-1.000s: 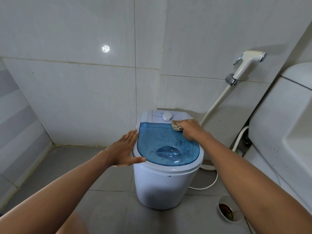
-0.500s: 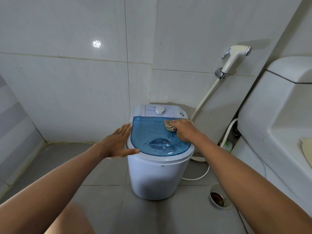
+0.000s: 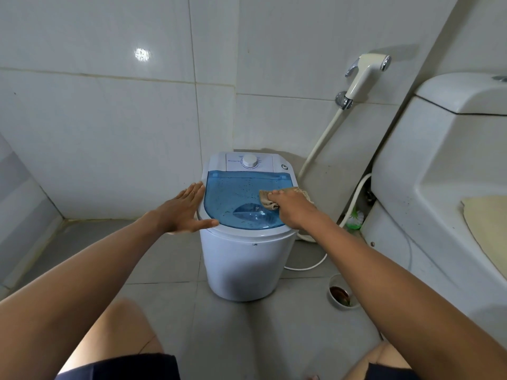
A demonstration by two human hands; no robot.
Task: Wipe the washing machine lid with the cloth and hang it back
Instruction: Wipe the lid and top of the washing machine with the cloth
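Observation:
A small white washing machine [image 3: 241,264] stands on the floor in the corner, with a clear blue lid [image 3: 236,196] speckled with dark spots. My right hand [image 3: 292,209] presses a beige cloth [image 3: 267,200] flat against the right side of the lid, fingers on top of the cloth. My left hand [image 3: 182,211] lies open and flat on the machine's left rim, thumb along the front edge. A white dial [image 3: 249,161] sits on the panel behind the lid.
A bidet sprayer [image 3: 366,75] hangs on the tiled wall at right, its hose running down behind the machine. A white toilet [image 3: 439,165] fills the right side. A floor drain [image 3: 340,294] lies right of the machine. My knees show at the bottom.
My right hand has slid the cloth from the lid's back right corner near the dial toward the front right. The left hand stays on the rim. The view has shifted slightly.

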